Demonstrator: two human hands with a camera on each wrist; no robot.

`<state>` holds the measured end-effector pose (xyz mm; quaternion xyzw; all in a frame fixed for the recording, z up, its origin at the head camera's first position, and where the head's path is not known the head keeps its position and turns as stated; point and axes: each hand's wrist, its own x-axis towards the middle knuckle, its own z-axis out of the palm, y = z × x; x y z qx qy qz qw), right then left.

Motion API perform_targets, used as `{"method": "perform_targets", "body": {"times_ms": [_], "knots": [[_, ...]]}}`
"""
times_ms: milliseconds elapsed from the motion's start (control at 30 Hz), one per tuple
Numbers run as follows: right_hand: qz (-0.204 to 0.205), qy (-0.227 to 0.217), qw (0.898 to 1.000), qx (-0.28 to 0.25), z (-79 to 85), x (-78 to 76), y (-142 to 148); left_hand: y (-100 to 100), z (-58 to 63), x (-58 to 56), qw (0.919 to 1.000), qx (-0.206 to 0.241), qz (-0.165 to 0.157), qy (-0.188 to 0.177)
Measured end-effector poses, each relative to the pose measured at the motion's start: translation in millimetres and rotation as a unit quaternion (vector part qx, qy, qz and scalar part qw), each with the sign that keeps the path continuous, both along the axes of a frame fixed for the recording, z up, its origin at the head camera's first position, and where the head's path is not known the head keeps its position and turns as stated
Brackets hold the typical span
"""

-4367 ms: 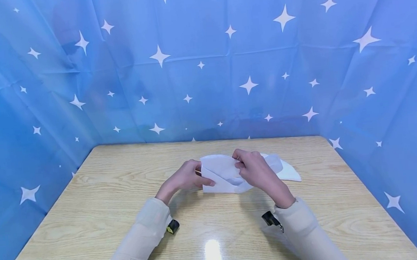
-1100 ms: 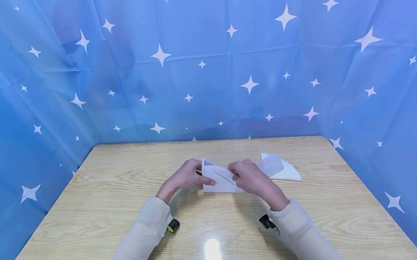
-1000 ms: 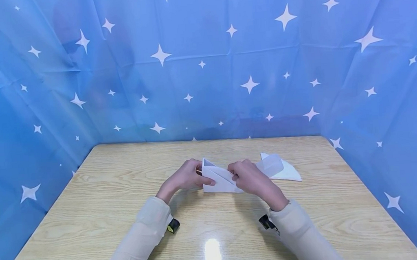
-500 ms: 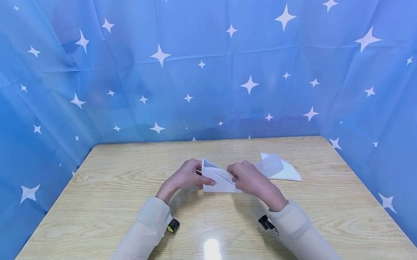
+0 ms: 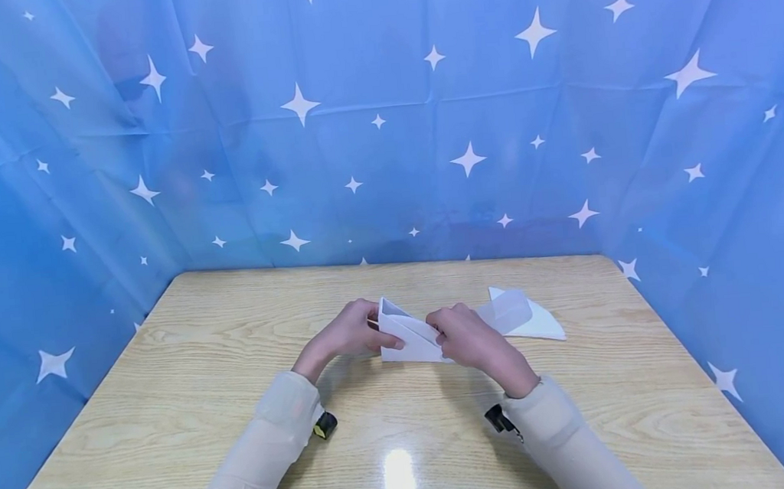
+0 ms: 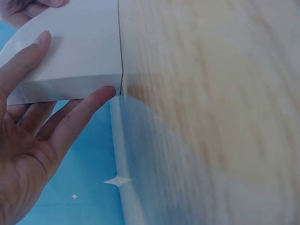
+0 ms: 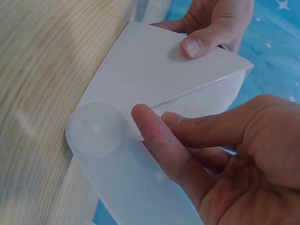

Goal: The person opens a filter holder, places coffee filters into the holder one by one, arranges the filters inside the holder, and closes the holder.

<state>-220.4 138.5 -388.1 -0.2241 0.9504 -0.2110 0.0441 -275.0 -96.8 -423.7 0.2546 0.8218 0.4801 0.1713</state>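
Note:
A white, wedge-shaped box (image 5: 407, 343) with a slanted opening lies on its long side, close over the table. My left hand (image 5: 356, 329) grips its tall end, thumb on the near face and fingers behind. At the low end my right hand (image 5: 467, 336) pinches the slanted edge with thumb and forefinger. Inside the opening shows a smooth white inner panel (image 7: 215, 96). A translucent plastic strip (image 7: 136, 171) with a round end and a white stud (image 7: 95, 128) extends from the low corner, passing behind my right fingers (image 7: 154, 129). The box's fine ribbing shows in the right wrist view.
A flat white fan-shaped piece (image 5: 543, 323) lies on the wooden table (image 5: 233, 334) right of the hands, under the strip's far end. A blue curtain with white stars (image 5: 384, 138) hangs around the table's back and sides. Small black devices (image 5: 325, 425) hang at both sleeves.
About four seconds ago the inner panel stood higher out of the box; now it sits lower inside. My right hand has moved slightly down and left. The left hand has kept its grip.

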Motion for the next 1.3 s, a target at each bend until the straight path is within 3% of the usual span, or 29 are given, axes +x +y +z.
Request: {"method": "perform_targets", "body": {"times_ms": [800, 1133, 1300], "knots": [[-0.011, 0.018, 1.000, -0.021, 16.6, 4.6, 5.6, 0.8, -1.1, 0.2, 1.0000, 0.002, 0.006, 0.001], [-0.019, 0.050, 0.997, -0.051, 27.1, 7.2, 15.2, 0.3, -1.4, -0.5, 1.0000, 0.002, 0.004, -0.005], [-0.033, 0.086, 0.994, -0.059, 36.2, 7.6, 25.7, -0.2, -1.1, -0.6, 1.0000, 0.001, 0.003, -0.004]]}}
